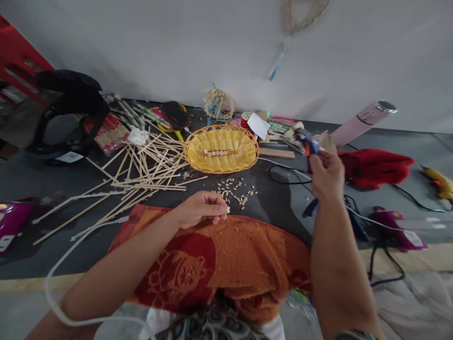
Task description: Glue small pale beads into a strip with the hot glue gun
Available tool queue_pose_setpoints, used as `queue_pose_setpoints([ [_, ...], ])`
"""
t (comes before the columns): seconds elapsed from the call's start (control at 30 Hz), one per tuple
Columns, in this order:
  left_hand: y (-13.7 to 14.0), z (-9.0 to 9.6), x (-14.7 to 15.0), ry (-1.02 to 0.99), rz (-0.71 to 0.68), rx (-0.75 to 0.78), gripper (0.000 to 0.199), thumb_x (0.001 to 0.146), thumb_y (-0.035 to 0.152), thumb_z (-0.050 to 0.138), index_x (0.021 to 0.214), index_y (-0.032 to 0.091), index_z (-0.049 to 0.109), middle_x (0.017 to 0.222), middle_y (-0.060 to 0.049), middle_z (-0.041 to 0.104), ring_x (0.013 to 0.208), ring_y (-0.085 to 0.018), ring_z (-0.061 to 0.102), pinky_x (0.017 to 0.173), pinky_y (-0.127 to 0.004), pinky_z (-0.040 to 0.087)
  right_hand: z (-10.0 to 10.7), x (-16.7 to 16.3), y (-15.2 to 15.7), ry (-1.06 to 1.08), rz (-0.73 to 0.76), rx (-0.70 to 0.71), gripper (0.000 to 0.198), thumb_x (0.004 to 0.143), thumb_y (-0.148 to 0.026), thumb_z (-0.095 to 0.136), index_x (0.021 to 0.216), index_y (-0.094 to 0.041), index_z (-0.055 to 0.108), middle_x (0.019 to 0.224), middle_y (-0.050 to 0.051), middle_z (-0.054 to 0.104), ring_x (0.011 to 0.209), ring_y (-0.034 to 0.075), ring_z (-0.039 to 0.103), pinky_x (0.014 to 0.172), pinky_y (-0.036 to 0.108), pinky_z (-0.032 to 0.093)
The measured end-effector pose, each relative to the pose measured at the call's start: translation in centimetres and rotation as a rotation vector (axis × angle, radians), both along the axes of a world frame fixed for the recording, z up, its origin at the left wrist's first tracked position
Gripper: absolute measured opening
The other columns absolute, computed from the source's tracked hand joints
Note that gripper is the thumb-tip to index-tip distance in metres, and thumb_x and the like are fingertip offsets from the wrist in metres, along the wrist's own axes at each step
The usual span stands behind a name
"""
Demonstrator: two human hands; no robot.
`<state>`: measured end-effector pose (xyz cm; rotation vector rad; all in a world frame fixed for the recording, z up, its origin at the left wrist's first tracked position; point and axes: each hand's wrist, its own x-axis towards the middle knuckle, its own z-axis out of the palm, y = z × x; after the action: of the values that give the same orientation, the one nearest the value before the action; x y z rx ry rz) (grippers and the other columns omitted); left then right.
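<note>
My left hand [203,210] is over the front edge of an orange-red towel [244,245], its thumb and fingers pinched on a small pale wooden piece [228,209]. Just past its fingertips, many similar wooden pieces [235,191] lie scattered on the dark table. My right hand [328,172] is raised to the right, closed round a blue tool [308,145] that looks like a glue gun; its upper end is blurred. A yellow wicker basket [221,166] stands behind the loose pieces, with a short row of joined pale pieces [216,153] in it.
Thin wooden sticks [141,160] lie piled on the left, near a black strap-like object [71,111]. At the right are a pink flask [364,123], a red cloth [378,167], a yellow tool [439,182] and several cords. A white cable [53,283] crosses my left forearm. A wall rises behind.
</note>
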<state>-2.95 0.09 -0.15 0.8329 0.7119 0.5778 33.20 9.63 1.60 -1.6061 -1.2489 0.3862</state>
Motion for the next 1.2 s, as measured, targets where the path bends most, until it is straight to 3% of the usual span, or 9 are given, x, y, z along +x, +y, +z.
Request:
queue_pose_setpoints([
  [0.07, 0.0, 0.0, 0.0, -0.029, 0.019, -0.020, 0.025, 0.073, 0.030, 0.077, 0.081, 0.010, 0.065, 0.074, -0.006, 0.069, 0.054, -0.007, 0.056, 0.055, -0.019, 0.044, 2.0, -1.1, -1.6, 0.384, 0.185, 0.046, 0.035, 0.078, -0.038, 0.066, 0.108, -0.023, 0.056, 0.083, 0.001, 0.057, 0.059, 0.012, 0.051, 0.052, 0.026, 0.040],
  [0.13, 0.1, 0.0, -0.1, -0.068, 0.051, -0.032, 0.023, 0.073, 0.029, 0.077, 0.079, 0.010, 0.064, 0.073, -0.006, 0.069, 0.054, -0.007, 0.057, 0.055, -0.019, 0.045, 3.4, -2.8, -3.4, 0.605, 0.446, -0.073, 0.028, 0.076, -0.035, 0.070, 0.100, -0.025, 0.060, 0.080, 0.000, 0.055, 0.063, 0.013, 0.052, 0.055, 0.027, 0.043],
  [0.2, 0.2, -0.1, -0.2, -0.108, 0.089, -0.025, 0.023, 0.073, 0.029, 0.077, 0.078, 0.010, 0.064, 0.072, -0.006, 0.068, 0.054, -0.007, 0.058, 0.056, -0.019, 0.046, 3.9, -4.9, -5.0, 0.694, 0.635, -0.209, 0.027, 0.073, -0.033, 0.071, 0.097, -0.022, 0.062, 0.070, -0.002, 0.050, 0.058, 0.012, 0.047, 0.050, 0.026, 0.041],
  [0.37, 0.4, -0.1, -0.6, -0.174, 0.166, -0.006, 0.024, 0.072, 0.030, 0.078, 0.077, 0.010, 0.064, 0.067, -0.005, 0.067, 0.053, -0.008, 0.058, 0.054, -0.020, 0.046, 2.7, -7.9, -6.6, 0.631, 0.829, -0.333, 0.027, 0.073, -0.030, 0.073, 0.096, -0.019, 0.064, 0.075, 0.003, 0.058, 0.057, 0.012, 0.046, 0.050, 0.027, 0.038],
  [0.53, 0.6, 0.0, -0.7, -0.233, 0.209, 0.035, 0.024, 0.073, 0.031, 0.077, 0.076, 0.010, 0.065, 0.062, -0.004, 0.065, 0.052, -0.009, 0.058, 0.053, -0.021, 0.046, 2.3, -8.1, -7.0, 0.532, 0.998, -0.368, 0.027, 0.078, -0.040, 0.070, 0.094, -0.018, 0.065, 0.083, 0.006, 0.061, 0.062, 0.014, 0.049, 0.054, 0.028, 0.039],
  [0.67, 0.6, -0.2, -0.7, -0.239, 0.217, 0.027, 0.023, 0.073, 0.030, 0.077, 0.075, 0.011, 0.064, 0.063, -0.003, 0.065, 0.052, -0.009, 0.058, 0.054, -0.022, 0.046, 2.3, -8.2, -7.3, 0.522, 1.110, -0.361, 0.032, 0.080, -0.048, 0.066, 0.091, -0.018, 0.063, 0.077, 0.005, 0.057, 0.059, 0.013, 0.045, 0.054, 0.028, 0.037],
  [0.8, 0.6, -0.3, -0.7, -0.243, 0.223, 0.023, 0.023, 0.073, 0.029, 0.077, 0.075, 0.011, 0.064, 0.065, -0.003, 0.065, 0.053, -0.009, 0.057, 0.053, -0.021, 0.046, 1.9, -8.2, -7.4, 0.451, 1.234, -0.439, 0.034, 0.085, -0.050, 0.059, 0.094, -0.017, 0.062, 0.077, 0.005, 0.056, 0.061, 0.013, 0.044, 0.055, 0.027, 0.035],
  [1.2, 0.6, 0.1, -0.6, -0.231, 0.229, 0.015, 0.025, 0.071, 0.030, 0.079, 0.075, 0.010, 0.064, 0.064, -0.003, 0.065, 0.052, -0.008, 0.056, 0.052, -0.020, 0.046, 1.8, -8.2, -7.2, 0.357, 1.315, -0.458, 0.038, 0.089, -0.053, 0.054, 0.093, -0.015, 0.058, 0.079, 0.004, 0.053, 0.064, 0.011, 0.041, 0.057, 0.025, 0.032],
])
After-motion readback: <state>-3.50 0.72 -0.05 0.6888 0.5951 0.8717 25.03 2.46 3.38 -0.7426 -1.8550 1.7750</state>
